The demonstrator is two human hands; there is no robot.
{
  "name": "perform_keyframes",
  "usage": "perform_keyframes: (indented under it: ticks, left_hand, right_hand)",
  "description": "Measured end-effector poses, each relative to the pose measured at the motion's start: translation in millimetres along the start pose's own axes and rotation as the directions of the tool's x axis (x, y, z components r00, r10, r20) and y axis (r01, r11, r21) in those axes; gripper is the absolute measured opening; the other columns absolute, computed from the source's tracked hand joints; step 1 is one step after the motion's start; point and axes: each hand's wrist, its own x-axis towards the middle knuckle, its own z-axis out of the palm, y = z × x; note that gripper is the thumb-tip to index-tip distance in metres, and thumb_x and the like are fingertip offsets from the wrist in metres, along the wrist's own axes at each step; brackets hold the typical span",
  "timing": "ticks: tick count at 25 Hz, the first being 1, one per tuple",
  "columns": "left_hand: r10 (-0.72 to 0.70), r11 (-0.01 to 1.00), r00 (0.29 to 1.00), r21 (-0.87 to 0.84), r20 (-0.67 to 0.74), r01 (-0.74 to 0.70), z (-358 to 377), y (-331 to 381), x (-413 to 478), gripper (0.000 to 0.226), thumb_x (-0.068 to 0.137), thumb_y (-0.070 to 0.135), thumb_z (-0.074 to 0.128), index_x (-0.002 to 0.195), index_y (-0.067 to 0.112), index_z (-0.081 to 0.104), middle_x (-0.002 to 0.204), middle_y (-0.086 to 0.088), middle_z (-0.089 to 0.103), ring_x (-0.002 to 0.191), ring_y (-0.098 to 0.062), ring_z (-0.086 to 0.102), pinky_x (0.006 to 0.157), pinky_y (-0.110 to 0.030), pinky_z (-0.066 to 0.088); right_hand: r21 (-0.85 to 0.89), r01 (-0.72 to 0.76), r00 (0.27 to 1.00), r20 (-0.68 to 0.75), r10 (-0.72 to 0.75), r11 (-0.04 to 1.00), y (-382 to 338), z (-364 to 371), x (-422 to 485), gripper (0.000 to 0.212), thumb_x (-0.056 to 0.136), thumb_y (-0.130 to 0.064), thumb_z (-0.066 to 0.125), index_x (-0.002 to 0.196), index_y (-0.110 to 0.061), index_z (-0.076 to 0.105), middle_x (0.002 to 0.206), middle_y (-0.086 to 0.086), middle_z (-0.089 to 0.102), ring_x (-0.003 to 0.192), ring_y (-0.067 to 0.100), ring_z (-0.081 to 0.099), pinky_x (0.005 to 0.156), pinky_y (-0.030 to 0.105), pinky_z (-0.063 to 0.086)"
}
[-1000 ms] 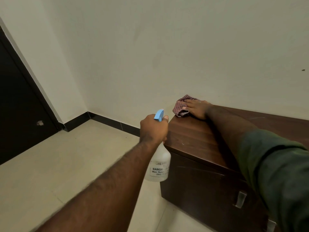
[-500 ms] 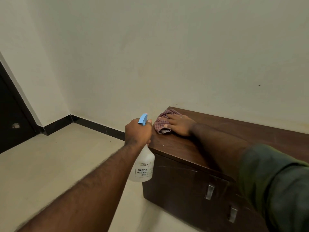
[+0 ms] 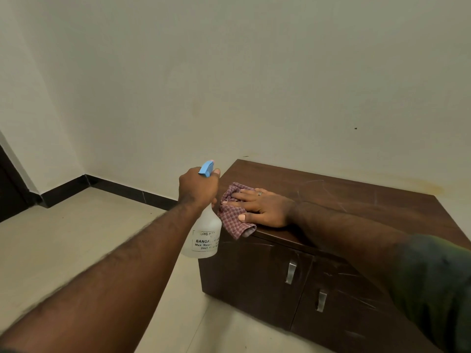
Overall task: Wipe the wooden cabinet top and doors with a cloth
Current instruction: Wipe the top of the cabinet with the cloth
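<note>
Bare cream wall point(image 3: 254, 85) behind, pale tiled floor point(image 3: 63, 250) below, and against that wall a low dark-brown wooden cabinet point(image 3: 356, 200) with two front doors and metal pull handles point(image 3: 291, 272). Right hand point(image 3: 262, 208) flat on the top near its left front corner, fingers spread and pressing a pink-and-white checked cloth point(image 3: 233, 217), thumb pinning the cloth at the front edge. Part of the cloth already over the lip, hanging in front of the left door. Left hand point(image 3: 198, 189) clenched around the neck of a clear plastic spray bottle with a blue trigger head point(image 3: 206, 225), held off the cabinet's left end over the floor, nozzle toward the top. Faint streaks and scuff marks across the top and both doors, so probably wiping only partly done; doors likely untouched. Risks from here, as a judgement: a flat palm with no real grip on the fabric, so a quick stroke toward the corner could slide the cloth off the edge to the floor. A squeeze from this spot could send mist past the corner onto the wall or tiles, leaving a slippery patch underfoot. Bottle close beside the cabinet corner, so a careless swing could knock it. Liquid level in the bottle hard to judge.
</note>
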Motion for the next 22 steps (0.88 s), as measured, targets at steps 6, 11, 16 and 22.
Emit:
perform_keyframes:
  ticks: [6, 11, 16, 22]
  left_hand:
    - [-0.102, 0.993, 0.995, -0.066, 0.014, 0.103, -0.4, -5.5, 17.5, 0.025, 0.095, 0.039, 0.062, 0.095, 0.015, 0.058, 0.071, 0.000, 0.063, 0.047, -0.014, 0.063, 0.043, -0.020, 0.046]
    - [-0.078, 0.995, 0.995, -0.058, 0.070, 0.082, 1.6, -11.0, 30.3, 0.025, 0.092, 0.038, 0.064, 0.091, 0.013, 0.066, 0.075, -0.007, 0.070, 0.046, -0.017, 0.065, 0.042, -0.021, 0.046]
    - [-0.062, 0.997, 0.994, -0.047, 0.088, 0.066, 4.0, -11.9, 34.1, 0.029, 0.093, 0.039, 0.063, 0.097, 0.010, 0.067, 0.079, -0.009, 0.072, 0.050, -0.019, 0.065, 0.045, -0.023, 0.048]
    - [-0.057, 0.998, 0.990, -0.012, 0.129, 0.059, 10.6, -6.2, 24.5, 0.035, 0.094, 0.038, 0.063, 0.105, 0.005, 0.065, 0.081, -0.013, 0.071, 0.054, -0.023, 0.066, 0.052, -0.028, 0.053]
  right_hand:
    - [0.023, -0.148, 0.988, -0.050, 0.149, 0.989, 50.1, -5.6, 21.7, 0.060, 0.101, -0.066, 0.022, 0.158, -0.049, 0.012, 0.170, -0.011, 0.010, 0.157, 0.014, 0.006, 0.125, 0.047, 0.004]
    - [0.032, -0.348, 0.932, -0.095, 0.350, 0.937, 111.7, -14.0, 42.6, 0.057, 0.104, -0.061, 0.020, 0.158, -0.049, 0.012, 0.170, -0.012, 0.011, 0.157, 0.012, 0.008, 0.127, 0.042, 0.010]
    - [0.086, -0.442, 0.890, -0.083, 0.448, 0.893, 137.7, -13.0, 58.4, 0.060, 0.104, -0.061, 0.023, 0.160, -0.044, 0.014, 0.170, -0.014, 0.010, 0.157, 0.010, 0.010, 0.126, 0.041, 0.012]
    - [0.041, -0.472, 0.875, -0.099, 0.473, 0.881, 110.4, -9.5, 42.1, 0.061, 0.105, -0.057, 0.020, 0.161, -0.035, 0.016, 0.171, -0.008, 0.009, 0.157, 0.011, 0.006, 0.126, 0.035, 0.005]
